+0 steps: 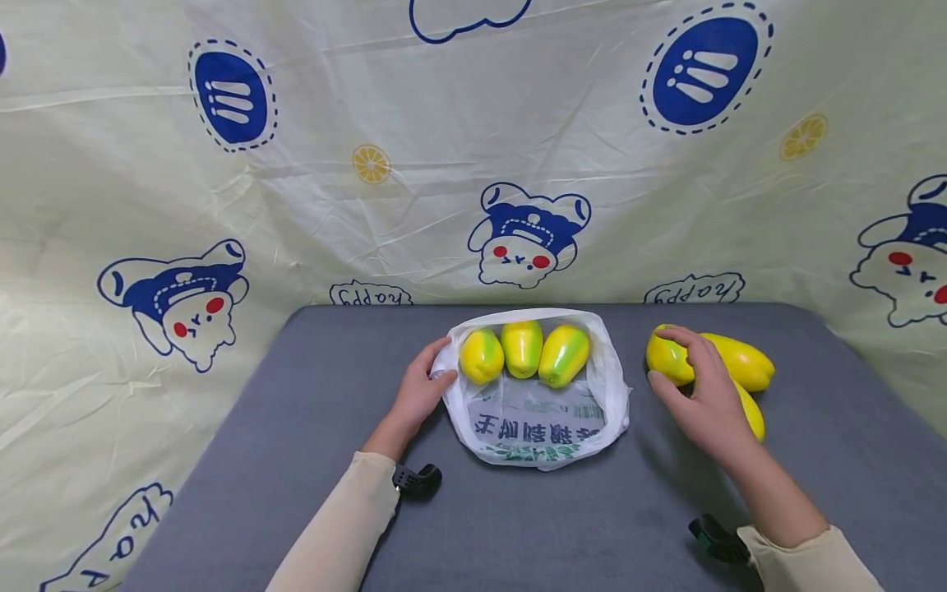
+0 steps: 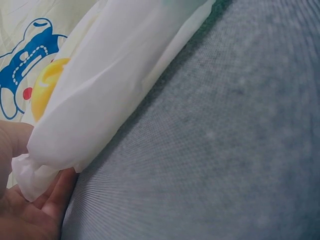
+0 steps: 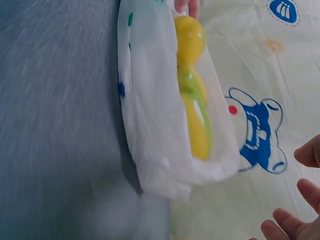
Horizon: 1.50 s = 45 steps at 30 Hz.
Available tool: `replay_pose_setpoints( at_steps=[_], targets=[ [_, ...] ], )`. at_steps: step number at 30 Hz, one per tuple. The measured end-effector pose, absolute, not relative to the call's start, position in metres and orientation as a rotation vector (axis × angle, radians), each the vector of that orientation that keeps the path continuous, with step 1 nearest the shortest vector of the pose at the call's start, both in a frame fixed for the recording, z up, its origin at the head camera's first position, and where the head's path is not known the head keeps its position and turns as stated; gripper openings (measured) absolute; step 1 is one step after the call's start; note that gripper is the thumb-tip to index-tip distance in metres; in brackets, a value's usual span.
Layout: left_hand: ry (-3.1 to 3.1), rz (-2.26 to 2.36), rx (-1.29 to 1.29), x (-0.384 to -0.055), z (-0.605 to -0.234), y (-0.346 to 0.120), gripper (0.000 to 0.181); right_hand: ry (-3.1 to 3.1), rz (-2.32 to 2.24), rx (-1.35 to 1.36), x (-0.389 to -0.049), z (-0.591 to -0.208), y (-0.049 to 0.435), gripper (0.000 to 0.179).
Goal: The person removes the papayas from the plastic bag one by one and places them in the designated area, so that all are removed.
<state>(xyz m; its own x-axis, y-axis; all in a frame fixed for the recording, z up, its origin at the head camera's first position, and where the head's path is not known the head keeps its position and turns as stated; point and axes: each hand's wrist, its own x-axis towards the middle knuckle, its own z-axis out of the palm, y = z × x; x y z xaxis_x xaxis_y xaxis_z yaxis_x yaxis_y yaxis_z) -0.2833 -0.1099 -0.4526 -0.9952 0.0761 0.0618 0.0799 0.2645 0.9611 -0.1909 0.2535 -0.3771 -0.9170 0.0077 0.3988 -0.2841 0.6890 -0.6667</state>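
Observation:
A white plastic bag (image 1: pixel 612 378) lies with its mouth spread wide on the grey table. Inside, along its far side, rest three yellow-green papayas (image 1: pixel 482 357). My left hand (image 1: pixel 416 399) pinches the bag's left edge, thumb on one side and fingers beneath, as the left wrist view shows of the bunched plastic (image 2: pixel 75 125). To the right of the bag, three more papayas (image 1: pixel 747 362) lie close together, partly covered by my right hand (image 1: pixel 706 403). That hand hovers over them with thumb and fingers spread apart; the right wrist view shows nothing between its fingers (image 3: pixel 310 192).
The grey tabletop (image 1: pixel 547 526) extends around the bag and toward me. Behind it hangs a pale cloth (image 1: pixel 414 222) printed with cartoon bears and orange slices. Dark wrist straps with cameras (image 1: pixel 420 482) sit on both wrists.

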Motion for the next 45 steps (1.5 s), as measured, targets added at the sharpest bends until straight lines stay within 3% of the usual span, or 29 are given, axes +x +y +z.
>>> replay_pose_setpoints(
  at_steps=[17, 45],
  targets=[
    [-2.497, -1.905, -0.145, -0.283, -0.452, -0.109, 0.056, -2.489, 1.48, 0.018, -0.237, -0.412, 0.213, 0.059],
    [-2.473, -1.915, -0.164, -0.283, -0.454, -0.11, 0.056, -2.439, 1.832, 0.04, -0.24, -0.442, 0.222, 0.068]
  ],
)
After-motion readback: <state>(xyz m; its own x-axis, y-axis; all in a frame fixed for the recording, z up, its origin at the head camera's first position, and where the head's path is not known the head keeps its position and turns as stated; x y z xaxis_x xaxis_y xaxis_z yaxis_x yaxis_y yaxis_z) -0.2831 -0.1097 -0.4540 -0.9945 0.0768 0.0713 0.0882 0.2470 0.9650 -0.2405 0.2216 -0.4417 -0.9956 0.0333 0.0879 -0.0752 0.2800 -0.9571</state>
